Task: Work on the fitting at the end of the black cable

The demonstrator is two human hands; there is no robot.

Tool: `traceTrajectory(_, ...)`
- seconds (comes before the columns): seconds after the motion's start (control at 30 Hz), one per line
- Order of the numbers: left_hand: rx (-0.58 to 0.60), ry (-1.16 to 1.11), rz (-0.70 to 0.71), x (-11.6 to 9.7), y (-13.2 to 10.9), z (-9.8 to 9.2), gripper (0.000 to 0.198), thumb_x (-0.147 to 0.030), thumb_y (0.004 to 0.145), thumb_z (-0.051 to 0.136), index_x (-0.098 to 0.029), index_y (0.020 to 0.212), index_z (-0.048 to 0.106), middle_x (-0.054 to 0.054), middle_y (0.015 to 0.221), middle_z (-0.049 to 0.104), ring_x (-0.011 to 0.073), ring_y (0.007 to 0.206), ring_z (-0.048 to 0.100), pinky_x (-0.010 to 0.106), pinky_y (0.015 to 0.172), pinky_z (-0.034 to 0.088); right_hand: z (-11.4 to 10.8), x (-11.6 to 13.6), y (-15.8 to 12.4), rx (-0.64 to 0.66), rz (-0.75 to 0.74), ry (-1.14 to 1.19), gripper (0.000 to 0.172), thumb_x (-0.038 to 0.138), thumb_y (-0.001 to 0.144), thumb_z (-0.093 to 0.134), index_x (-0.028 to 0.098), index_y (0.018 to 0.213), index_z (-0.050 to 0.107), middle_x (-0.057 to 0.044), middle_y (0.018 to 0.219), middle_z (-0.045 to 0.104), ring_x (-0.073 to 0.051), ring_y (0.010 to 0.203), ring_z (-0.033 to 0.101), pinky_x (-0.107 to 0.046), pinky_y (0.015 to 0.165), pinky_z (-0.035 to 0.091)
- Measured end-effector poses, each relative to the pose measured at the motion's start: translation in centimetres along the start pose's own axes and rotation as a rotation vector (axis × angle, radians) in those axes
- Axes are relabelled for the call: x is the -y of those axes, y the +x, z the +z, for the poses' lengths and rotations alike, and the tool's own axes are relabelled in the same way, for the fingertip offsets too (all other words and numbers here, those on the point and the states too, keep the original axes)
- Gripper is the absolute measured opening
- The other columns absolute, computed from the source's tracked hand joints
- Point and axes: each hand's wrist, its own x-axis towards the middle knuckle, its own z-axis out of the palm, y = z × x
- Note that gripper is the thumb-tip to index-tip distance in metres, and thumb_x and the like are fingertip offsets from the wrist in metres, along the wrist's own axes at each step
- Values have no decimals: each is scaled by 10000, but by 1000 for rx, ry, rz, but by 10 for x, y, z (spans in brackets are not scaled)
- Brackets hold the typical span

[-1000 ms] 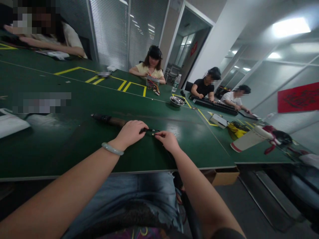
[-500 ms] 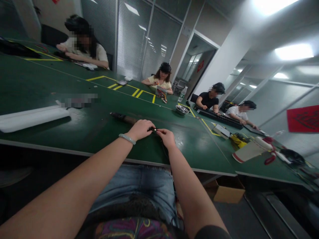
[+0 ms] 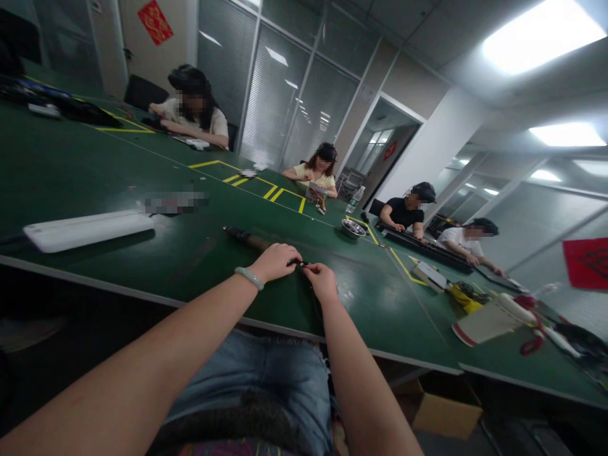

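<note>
My left hand (image 3: 275,261) is curled on the green table (image 3: 95,183), fingers closed around a dark tool whose brown handle (image 3: 247,239) sticks out to the far left. A pale bracelet (image 3: 248,277) circles that wrist. My right hand (image 3: 320,280) sits just to the right, its fingers pinched on a small black part (image 3: 303,264) at the tool's tip. The two hands almost touch. A thin dark cable runs from the part back under my right hand.
A long white flat object (image 3: 88,230) lies at the left near the table edge. A metal bowl (image 3: 353,228), a water bottle (image 3: 352,199), a white box (image 3: 430,275) and a tipped paper cup (image 3: 479,323) lie to the right. Several people work along the far side. A cardboard box (image 3: 446,411) stands on the floor.
The camera has tilted up and back, showing more ceiling and far table. My hands have drawn closer together; both keep their grip.
</note>
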Motion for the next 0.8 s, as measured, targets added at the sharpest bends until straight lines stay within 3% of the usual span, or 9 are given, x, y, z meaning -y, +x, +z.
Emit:
traceTrajectory(0.23,-7,42,-57,-7,1,-2,311,-243,785,557,-249,1082,650,46,1110,659,213,1048,590,355,961,427,-1,1,1,-1,-4,1,179,366,768,609,209,834,665,-2,792,697,-155,715,631,-254,664,468)
traceTrajectory(0.43,-81,137,-113,-6,2,0,355,-322,788,583,-245,1131,630,62,1103,664,244,1069,582,470,1111,253,-2,-2,-1,-8,-27,5,163,353,773,604,220,843,669,12,792,683,-148,714,618,-244,653,454)
traceTrajectory(0.6,-49,166,-129,-7,0,-2,328,-379,798,593,-262,1100,642,70,1072,664,264,1030,583,411,949,391,-4,-2,-3,-26,-74,-5,123,325,769,613,223,807,670,10,792,679,-150,711,607,-243,644,440)
traceTrajectory(0.8,-40,184,-84,-13,0,-9,324,-407,805,586,-276,1094,652,59,1066,665,254,993,576,381,865,399,-7,-3,-4,-13,-78,-51,109,301,770,623,216,810,678,5,790,674,-139,700,591,-234,634,425)
